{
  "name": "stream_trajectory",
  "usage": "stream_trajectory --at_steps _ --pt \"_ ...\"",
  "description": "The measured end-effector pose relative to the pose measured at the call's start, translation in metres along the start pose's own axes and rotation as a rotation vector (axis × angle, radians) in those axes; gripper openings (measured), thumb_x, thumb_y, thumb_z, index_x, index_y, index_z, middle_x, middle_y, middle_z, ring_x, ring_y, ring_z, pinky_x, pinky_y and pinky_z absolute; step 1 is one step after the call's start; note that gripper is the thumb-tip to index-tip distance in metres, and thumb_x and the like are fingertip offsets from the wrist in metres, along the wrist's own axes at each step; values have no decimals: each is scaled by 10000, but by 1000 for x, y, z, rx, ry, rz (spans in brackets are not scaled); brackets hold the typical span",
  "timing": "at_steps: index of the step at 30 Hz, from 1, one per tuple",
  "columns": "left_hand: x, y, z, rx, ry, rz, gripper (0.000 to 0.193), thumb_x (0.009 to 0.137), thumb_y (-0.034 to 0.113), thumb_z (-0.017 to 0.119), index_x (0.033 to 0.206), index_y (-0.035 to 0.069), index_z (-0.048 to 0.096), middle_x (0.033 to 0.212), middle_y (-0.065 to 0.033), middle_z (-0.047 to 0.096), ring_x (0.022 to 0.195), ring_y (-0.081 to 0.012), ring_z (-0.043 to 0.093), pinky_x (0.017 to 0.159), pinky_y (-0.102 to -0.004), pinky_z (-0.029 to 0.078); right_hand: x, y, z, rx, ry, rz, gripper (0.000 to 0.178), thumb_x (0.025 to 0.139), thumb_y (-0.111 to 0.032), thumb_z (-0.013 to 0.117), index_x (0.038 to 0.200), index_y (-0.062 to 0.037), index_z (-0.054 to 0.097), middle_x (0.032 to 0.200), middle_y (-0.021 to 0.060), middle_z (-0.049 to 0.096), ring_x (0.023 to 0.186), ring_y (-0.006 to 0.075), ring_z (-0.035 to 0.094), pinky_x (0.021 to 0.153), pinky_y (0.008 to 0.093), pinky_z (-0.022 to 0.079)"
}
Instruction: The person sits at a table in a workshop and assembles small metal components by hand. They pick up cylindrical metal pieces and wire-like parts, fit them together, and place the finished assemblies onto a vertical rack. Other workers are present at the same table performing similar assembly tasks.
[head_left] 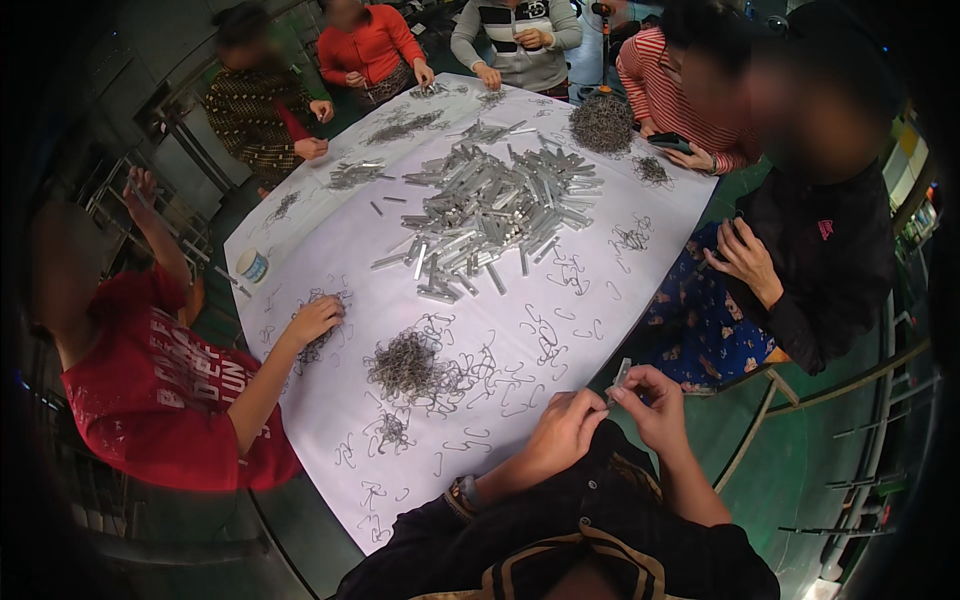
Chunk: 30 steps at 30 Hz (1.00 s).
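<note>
Close to my body, just past the table's near right edge, my two hands meet fingertip to fingertip. Between the thumb and fingers of my right hand [655, 408] stands a short silvery metal bar [623, 370], its upper end showing. My left hand [562, 435] is closed in a pinch at the lower end of the bar; whatever it grips is hidden by the fingers. Bent wire hooks [475, 372] lie loose on the table beyond my left hand, near a dense heap of the same hooks [403, 365]. A large pile of similar metal bars [500, 205] covers the table's middle.
The table [290, 400] has a white cover. At the left edge stands a small tub [252, 266]. A big ball-like mound of hooks [601, 124] sits far right. Several people work around it; a red-sleeved person's hand [318, 318] rests on hooks, and a dark-sleeved person sits at right.
</note>
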<state>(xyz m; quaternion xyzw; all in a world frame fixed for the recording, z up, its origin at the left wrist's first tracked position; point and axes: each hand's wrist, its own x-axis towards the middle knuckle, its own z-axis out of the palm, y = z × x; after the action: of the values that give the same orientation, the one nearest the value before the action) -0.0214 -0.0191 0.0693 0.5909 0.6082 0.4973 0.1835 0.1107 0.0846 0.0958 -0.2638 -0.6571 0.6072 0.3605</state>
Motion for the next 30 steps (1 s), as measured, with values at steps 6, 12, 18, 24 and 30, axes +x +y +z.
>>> stream_trajectory --at_steps 6,12,18,24,30 --pt "16 -31 -27 -192 -81 -6 271 842 157 685 1055 29 577 940 -156 643 862 -316 628 770 -381 500 -8 2 -2 -244 87 -133 142 776 -55 725 847 15 623 787 70 635 735 137 599 678 268 474" --pt "83 -172 -129 632 502 -395 489 826 286 697 1233 55 552 1280 -272 498 1205 -422 460 995 -457 403 -14 -2 -9 -319 137 -181 140 770 -43 724 848 14 621 799 67 629 744 143 583 699 266 462" --pt "114 -190 -125 843 259 -728 513 822 324 679 1230 34 563 1277 -270 486 1206 -417 412 977 -432 414 -15 -2 -9 -366 152 -205 135 759 -55 733 835 -1 634 762 73 635 709 167 586 678 281 464" --pt "101 -170 -59 867 111 -457 441 797 244 694 1179 37 614 1216 -263 522 1147 -407 443 971 -422 410 -15 3 -5 -340 142 -187 124 751 -48 728 821 -4 636 747 76 634 700 184 586 678 289 466" --pt "76 -135 -38 614 44 -167 317 766 138 708 1069 52 677 1208 -225 556 1137 -384 490 955 -417 428 -17 5 -6 -310 98 -192 125 762 -41 712 841 3 625 775 55 621 717 130 578 668 259 455"
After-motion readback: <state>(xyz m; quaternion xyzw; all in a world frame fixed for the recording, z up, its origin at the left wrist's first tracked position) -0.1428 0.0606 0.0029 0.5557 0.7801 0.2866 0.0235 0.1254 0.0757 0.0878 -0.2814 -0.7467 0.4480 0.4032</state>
